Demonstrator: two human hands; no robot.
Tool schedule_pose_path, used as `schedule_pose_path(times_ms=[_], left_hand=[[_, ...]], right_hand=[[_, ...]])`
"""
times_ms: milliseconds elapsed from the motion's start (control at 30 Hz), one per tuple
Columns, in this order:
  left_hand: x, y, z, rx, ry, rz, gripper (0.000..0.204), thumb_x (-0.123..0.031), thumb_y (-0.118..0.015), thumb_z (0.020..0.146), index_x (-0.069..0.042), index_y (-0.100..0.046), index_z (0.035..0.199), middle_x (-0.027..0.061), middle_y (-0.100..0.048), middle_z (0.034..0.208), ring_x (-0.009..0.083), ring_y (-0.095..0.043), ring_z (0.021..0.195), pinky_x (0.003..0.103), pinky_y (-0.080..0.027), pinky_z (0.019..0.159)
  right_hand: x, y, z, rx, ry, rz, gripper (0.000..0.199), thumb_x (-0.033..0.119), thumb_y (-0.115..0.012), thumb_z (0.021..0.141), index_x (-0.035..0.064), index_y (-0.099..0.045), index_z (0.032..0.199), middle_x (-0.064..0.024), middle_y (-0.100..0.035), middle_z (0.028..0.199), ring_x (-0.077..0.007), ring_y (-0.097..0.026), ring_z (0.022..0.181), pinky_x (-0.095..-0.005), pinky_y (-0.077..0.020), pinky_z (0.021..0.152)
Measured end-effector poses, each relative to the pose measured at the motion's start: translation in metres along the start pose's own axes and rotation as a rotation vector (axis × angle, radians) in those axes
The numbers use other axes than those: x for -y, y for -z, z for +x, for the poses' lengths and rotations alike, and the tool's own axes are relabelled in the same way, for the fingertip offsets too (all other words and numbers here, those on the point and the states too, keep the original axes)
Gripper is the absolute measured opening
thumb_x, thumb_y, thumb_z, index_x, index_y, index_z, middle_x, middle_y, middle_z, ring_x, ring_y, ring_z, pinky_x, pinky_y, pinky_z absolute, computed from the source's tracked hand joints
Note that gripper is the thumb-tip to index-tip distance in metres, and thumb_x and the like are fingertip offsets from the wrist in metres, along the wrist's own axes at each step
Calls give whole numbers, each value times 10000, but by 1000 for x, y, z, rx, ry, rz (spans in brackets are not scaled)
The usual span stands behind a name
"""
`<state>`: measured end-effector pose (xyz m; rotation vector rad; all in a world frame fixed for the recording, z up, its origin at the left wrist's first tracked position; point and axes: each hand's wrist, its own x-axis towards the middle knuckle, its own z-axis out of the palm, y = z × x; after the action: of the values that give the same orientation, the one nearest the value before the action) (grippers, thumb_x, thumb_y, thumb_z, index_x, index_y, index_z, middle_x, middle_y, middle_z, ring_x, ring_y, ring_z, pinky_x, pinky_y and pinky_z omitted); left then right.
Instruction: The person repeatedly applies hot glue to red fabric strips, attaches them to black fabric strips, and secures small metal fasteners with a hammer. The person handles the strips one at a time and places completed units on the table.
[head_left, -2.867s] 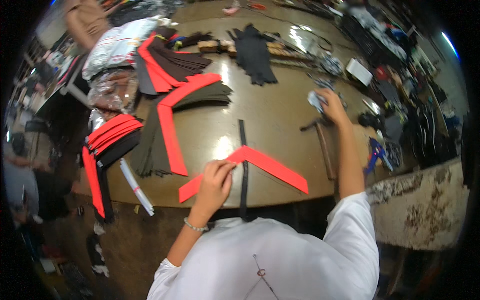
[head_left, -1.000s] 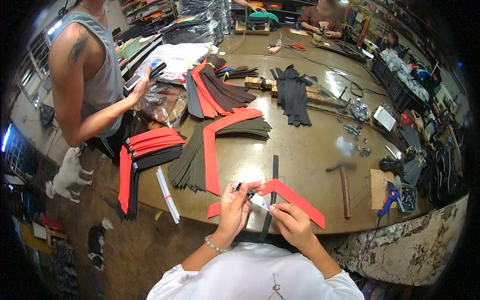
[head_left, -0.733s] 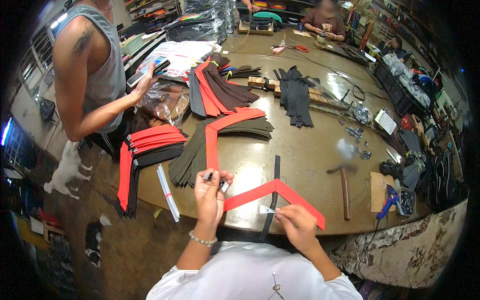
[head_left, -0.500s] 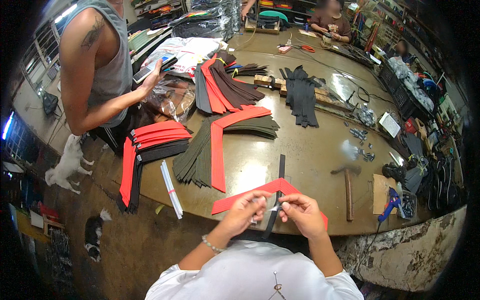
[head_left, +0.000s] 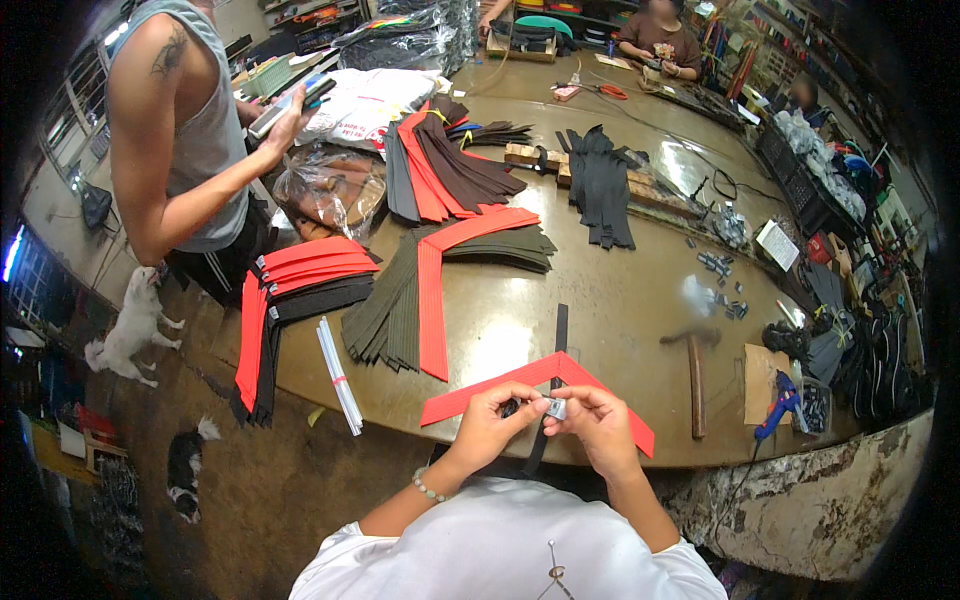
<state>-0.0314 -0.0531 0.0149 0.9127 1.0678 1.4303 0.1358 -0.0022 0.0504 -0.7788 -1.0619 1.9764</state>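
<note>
My left hand [head_left: 487, 424] and my right hand [head_left: 600, 430] meet close together above the near table edge. Between the right thumb and fingers is a small white-and-grey label [head_left: 556, 408]. My left hand is closed in a pinch against the label's left side; a small dark bit shows among its fingers, too small to name. Under both hands lies a bent red ribbed strip [head_left: 460, 402], its peak pointing away from me. A straight black strip [head_left: 562, 330] crosses it at the bend, its near part partly hidden by my hands.
Fanned red-and-black strips [head_left: 320, 262], olive strips [head_left: 385, 325] and a white stick bundle [head_left: 340, 378] lie left. Rightward are a hammer [head_left: 697, 385], a blue glue gun [head_left: 778, 408] and small metal clips [head_left: 715, 265]. A person [head_left: 190, 130] stands left holding a phone; two dogs are on the floor.
My hands have drawn together, and the label now shows plainly between them. The standing person's hand with the phone has moved left and up. The strips stay in place.
</note>
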Motion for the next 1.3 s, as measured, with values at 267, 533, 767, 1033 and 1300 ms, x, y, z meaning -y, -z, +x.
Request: schedule_pose_path(times_ms=[267,533,767,1033,1300], left_hand=[[-14,0,2,4,-26,251,150,-110,-707,912,-16,-704,1027,8,-689,957,69,-611,866,243,-501,776],[-20,-3,7,-19,75,151,158,-101,-729,890,-3,-714,1012,7,-697,924,57,-603,833,223,-495,745],[-22,-6,8,36,42,221,158,-96,-728,890,4,-714,1012,17,-699,935,59,-605,838,221,-496,755],[-13,0,6,72,90,165,194,-137,-734,888,17,-719,1005,51,-721,924,78,-614,845,241,-487,785],[-17,-3,7,-6,125,187,181,-129,-739,885,12,-717,996,24,-698,920,67,-591,833,228,-479,767]], right_hand=[[6,6,2,-40,101,-292,140,-4,-683,895,-79,-681,1013,-113,-708,873,-139,-682,732,-259,-586,681],[10,11,5,-20,50,-224,158,-6,-683,895,-81,-669,1033,-119,-708,868,-140,-680,734,-252,-574,680],[10,16,5,-47,-30,-277,177,4,-683,898,-76,-659,1054,-120,-707,880,-142,-679,728,-256,-571,690],[7,21,5,57,7,-201,192,11,-681,901,-77,-664,1071,-120,-705,921,-136,-678,756,-255,-566,702],[4,20,10,66,32,-250,238,64,-683,915,-73,-657,1107,-109,-707,979,-129,-682,815,-255,-563,749]])
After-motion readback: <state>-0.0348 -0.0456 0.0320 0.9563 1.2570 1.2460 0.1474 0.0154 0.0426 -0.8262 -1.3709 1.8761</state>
